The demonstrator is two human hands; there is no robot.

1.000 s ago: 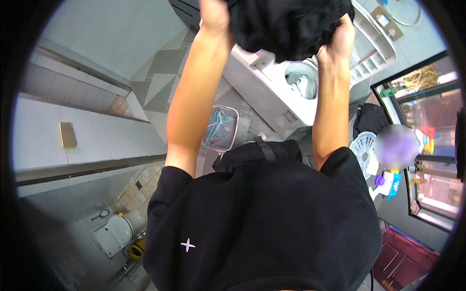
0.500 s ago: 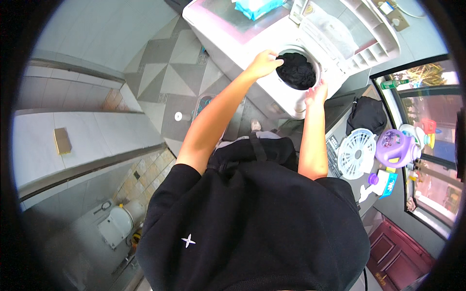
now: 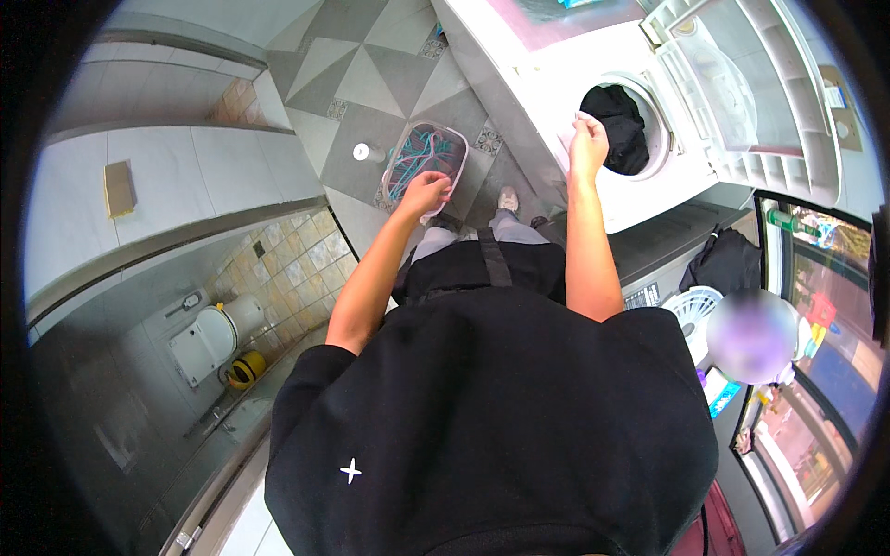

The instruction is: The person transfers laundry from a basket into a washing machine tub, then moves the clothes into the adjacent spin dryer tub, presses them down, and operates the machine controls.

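Note:
My left hand (image 3: 426, 192) hangs over a basket (image 3: 461, 154) of blue and pink hangers (image 3: 419, 156) on the floor. Its fingers are loosely bent and partly apart, and nothing shows in them. Beside the round tub opening (image 3: 660, 153) of a white washing machine (image 3: 547, 83), my right hand (image 3: 589, 146) is raised with fingers curled together; I see nothing in it. Bunched black clothing (image 3: 619, 130) lies inside the tub, partly behind that hand. The machine's lid (image 3: 760, 93) stands up on the right.
A white roll-shaped item (image 3: 367, 152) stands on the tiled floor left of the basket. At right are a black bag (image 3: 725, 259), a white plastic basket (image 3: 691, 310), a blurred purple container (image 3: 751, 335) and a window. A toilet (image 3: 204, 345) is at lower left.
My left hand has left the tub opening and moved down and left, over the hanger basket. My right hand has shifted to the opening's left side. The view has turned leftward.

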